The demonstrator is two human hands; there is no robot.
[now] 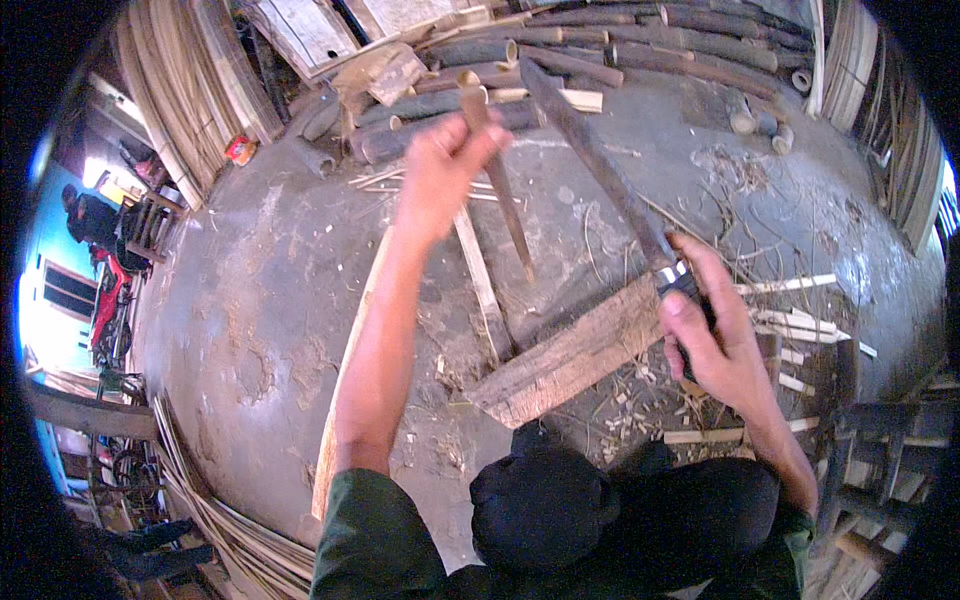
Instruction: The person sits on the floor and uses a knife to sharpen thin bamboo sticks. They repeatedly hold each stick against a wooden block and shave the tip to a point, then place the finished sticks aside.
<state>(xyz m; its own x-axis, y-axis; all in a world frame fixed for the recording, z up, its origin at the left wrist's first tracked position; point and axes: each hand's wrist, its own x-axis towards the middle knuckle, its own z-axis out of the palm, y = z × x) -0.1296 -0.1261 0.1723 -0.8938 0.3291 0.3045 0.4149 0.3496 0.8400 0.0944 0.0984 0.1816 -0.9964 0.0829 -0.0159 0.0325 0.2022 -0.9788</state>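
Note:
My left hand [440, 165] is raised out in front and grips a thin brown bamboo strip [505, 205] by its upper end; the strip hangs down to a pointed tip above the floor. My right hand [705, 325] is closed on the handle of a long dark machete [590, 150], whose blade angles up and to the left behind the strip. Below both hands a rough wooden chopping block [570, 360] lies on the concrete, with bamboo chips around it. My knees in dark trousers [600, 510] sit just below the block.
A pile of cut bamboo poles [600, 45] lies at the far side. Split bamboo slats [790, 320] lie at the right, long strips [230, 540] curve along the lower left edge, and a pale plank [345, 380] runs under my left arm. A person [95, 220] sits far left.

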